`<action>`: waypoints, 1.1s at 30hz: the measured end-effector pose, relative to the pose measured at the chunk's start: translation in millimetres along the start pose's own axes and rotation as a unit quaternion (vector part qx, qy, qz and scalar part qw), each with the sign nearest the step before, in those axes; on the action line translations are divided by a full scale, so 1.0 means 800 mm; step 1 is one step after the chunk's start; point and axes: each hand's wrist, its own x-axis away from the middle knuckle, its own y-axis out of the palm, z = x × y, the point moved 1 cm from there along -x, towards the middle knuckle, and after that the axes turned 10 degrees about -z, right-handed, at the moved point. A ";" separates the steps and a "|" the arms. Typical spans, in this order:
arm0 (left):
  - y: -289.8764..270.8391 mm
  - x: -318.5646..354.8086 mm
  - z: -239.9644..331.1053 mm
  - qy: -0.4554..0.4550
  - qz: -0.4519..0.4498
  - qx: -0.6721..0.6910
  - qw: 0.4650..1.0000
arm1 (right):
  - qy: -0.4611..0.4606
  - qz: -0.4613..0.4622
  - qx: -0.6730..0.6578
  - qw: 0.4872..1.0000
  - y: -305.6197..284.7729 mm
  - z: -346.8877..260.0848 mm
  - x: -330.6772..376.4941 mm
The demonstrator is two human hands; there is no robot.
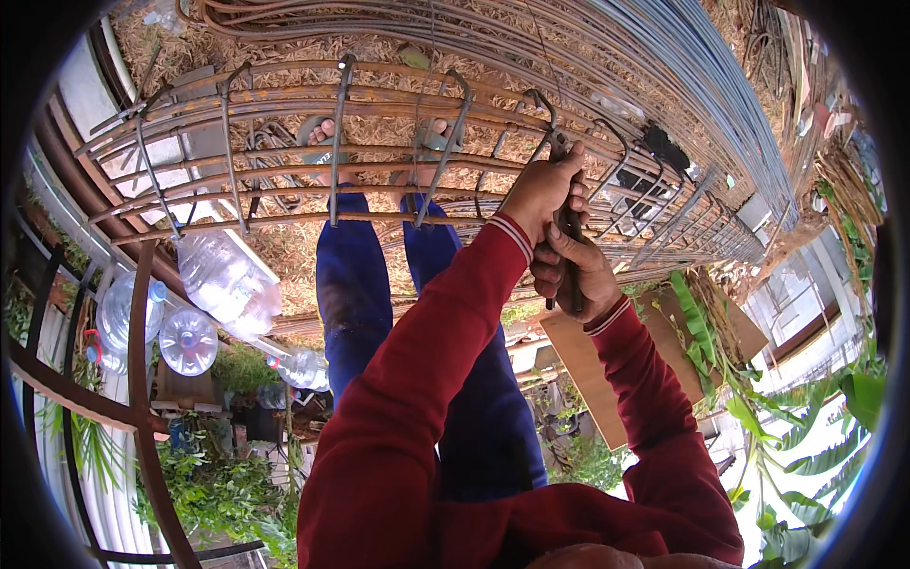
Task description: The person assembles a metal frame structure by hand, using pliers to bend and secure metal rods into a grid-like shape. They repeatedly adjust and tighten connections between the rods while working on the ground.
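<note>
Hands (pixel 542 192) (pixel 590 273) gripping pincers (pixel 570 226), jaws toward rebar cage (pixel 338 142), handles (pixel 575 296) bodyward

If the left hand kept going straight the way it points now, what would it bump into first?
Probably the metal cage, whose bars lie up and to the right of the left hand, though how far below they sit is hard to judge here.

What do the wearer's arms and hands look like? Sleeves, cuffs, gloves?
Long, plain dark-red sleeves on both arms, ending in snug cuffs with pale stripes. Left hand and right hand are bare: no gloves visible.
</note>
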 end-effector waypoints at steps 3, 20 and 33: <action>-0.015 0.003 0.010 -0.019 -0.009 -0.096 0.995 | -0.035 0.035 0.010 0.999 0.003 0.028 -0.019; 0.069 -0.025 -0.034 0.158 0.282 -0.159 0.933 | 0.089 0.248 0.578 0.772 0.040 -0.083 0.042; 0.027 0.000 -0.034 0.172 0.303 -0.506 0.789 | -0.057 0.279 0.491 0.823 0.002 0.015 -0.001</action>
